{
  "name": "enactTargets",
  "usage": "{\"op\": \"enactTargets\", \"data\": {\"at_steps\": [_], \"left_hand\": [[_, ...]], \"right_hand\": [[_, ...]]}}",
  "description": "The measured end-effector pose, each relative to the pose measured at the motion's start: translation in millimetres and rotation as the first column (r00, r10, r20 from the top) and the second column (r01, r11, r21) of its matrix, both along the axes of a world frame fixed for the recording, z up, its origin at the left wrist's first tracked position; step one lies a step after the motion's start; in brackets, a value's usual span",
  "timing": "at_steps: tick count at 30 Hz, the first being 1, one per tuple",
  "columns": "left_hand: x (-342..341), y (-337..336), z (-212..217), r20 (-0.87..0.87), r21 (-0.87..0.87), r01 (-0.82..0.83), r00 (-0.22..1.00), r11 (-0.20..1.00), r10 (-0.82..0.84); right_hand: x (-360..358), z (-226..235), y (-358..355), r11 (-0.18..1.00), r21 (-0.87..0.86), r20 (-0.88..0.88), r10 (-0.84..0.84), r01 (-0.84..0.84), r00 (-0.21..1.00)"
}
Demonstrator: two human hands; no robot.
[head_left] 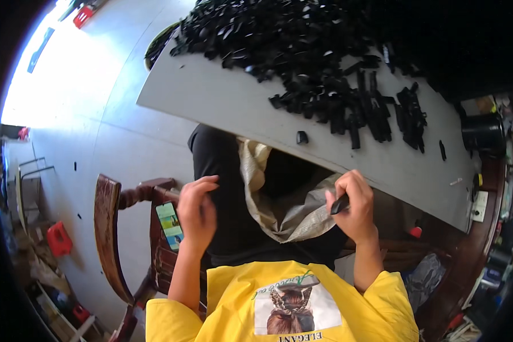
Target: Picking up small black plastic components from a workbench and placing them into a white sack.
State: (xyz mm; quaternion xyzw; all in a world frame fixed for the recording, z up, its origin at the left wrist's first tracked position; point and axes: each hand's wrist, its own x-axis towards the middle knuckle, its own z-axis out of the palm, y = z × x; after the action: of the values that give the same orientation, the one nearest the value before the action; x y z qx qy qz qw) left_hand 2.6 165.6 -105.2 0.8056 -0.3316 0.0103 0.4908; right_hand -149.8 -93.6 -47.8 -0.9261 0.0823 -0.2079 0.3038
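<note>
My right hand (356,206), just below the table's near edge, is closed on a small black plastic piece (340,204) that sticks out on its left side. My left hand (196,214) hovers over my left thigh, beside the chair arm. Its fingers are loosely bent and apart, a little blurred, with nothing visible in them. Between the hands, a pale woven sack (252,171) hangs with its mouth open across my lap; its inside is dark. A large heap of black pieces (290,57) covers the far part of the grey table (222,94). One loose piece (302,137) lies near the edge.
A wooden chair (109,228) stands at my left, with a lit phone (170,225) on it. Longer black pieces (410,117) lie at the table's right. A dark bucket (483,134) is beyond that end. A red plastic object (59,239) sits on the left floor.
</note>
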Motion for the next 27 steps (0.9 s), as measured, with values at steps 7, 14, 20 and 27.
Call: {"op": "enactTargets", "data": {"at_steps": [7, 14, 20, 27], "left_hand": [[7.7, -131.2, 50.5, 0.229, 0.054, 0.306, 0.923, 0.950, -0.310], [4.2, -173.0, 58.3, 0.218, 0.446, 0.119, 0.947, 0.887, -0.236], [14.4, -163.8, 61.6, 0.025, 0.249, 0.325, 0.940, 0.912, -0.341], [2.4, -143.7, 54.0, -0.551, -0.594, 0.260, 0.557, 0.761, -0.621]], "right_hand": [[19.7, 7.9, -43.9, 0.940, -0.133, 0.083, -0.305, 0.314, 0.949], [24.0, -7.0, -49.1, 0.883, -0.348, -0.175, -0.392, 0.315, 0.903], [12.7, -0.7, -46.6, 0.898, -0.071, -0.045, -0.438, 0.434, 0.898], [-3.4, 28.1, -31.8, 0.897, 0.348, -0.055, -0.272, 0.273, 0.961]]}}
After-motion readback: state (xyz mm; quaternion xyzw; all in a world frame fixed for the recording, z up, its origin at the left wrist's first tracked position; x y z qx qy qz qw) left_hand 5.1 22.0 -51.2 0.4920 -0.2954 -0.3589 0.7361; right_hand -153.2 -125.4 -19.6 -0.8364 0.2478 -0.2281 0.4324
